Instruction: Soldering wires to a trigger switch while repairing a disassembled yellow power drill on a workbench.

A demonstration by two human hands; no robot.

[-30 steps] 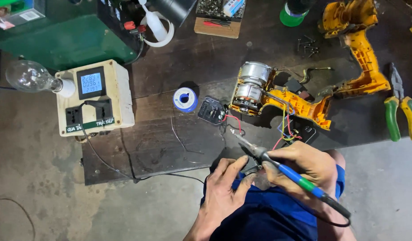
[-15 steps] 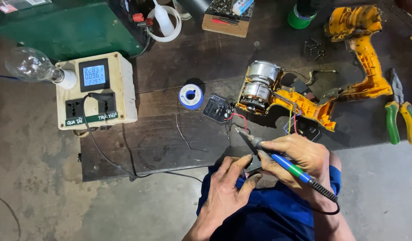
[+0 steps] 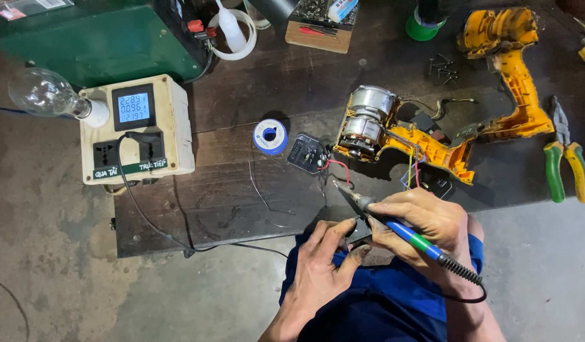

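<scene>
At upper left we see a green case [image 3: 96, 41], a clear bulb [image 3: 39, 94] and a cream meter box [image 3: 137, 130]; green-and-yellow pliers [image 3: 566, 161] lie at right, a solder spool [image 3: 270, 136] mid-frame.

The right hand [image 3: 425, 228] grips a blue soldering iron [image 3: 394, 225], tip pointing to ten o'clock. The left hand [image 3: 321, 266] pinches a small dark part [image 3: 358, 231] just beside it. At twelve o'clock on the tabletop [image 3: 242, 202] lies an opened yellow drill [image 3: 406, 136].
</scene>
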